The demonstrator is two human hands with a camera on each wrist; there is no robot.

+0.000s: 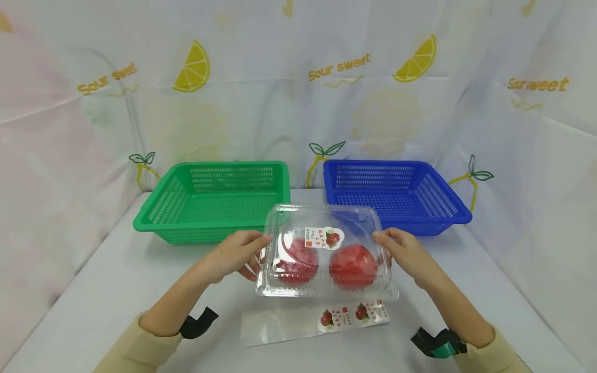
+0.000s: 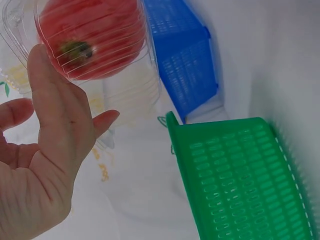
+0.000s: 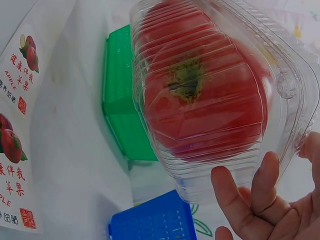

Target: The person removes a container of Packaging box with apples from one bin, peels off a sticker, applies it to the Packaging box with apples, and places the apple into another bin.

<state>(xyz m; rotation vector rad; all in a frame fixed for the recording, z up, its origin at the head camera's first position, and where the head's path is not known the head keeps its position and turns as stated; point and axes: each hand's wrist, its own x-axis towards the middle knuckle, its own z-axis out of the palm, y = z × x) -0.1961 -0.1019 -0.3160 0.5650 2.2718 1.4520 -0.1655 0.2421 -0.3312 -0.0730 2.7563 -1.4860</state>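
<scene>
A clear plastic clamshell box (image 1: pixel 359 220) is held above the table between both hands, its lid side facing the head camera. Inside are two red apples (image 1: pixel 353 267), side by side; stem ends show in the left wrist view on an apple (image 2: pixel 100 35) and in the right wrist view on an apple (image 3: pixel 210 100). An apple label (image 1: pixel 324 238) sits on the lid. My left hand (image 1: pixel 238 254) grips the box's left edge, thumb in front and fingers behind or below. My right hand (image 1: pixel 408 256) pinches the right edge, fingertips against the ridged wall.
A strip of backing paper (image 1: pixel 275 326) with apple stickers at its right end lies on the white table (image 1: pixel 196 357) below the box. Behind stand a green basket (image 1: pixel 163 228) at left and a blue basket (image 1: pixel 438 227) at right, against a printed cloth backdrop (image 1: pixel 261 119).
</scene>
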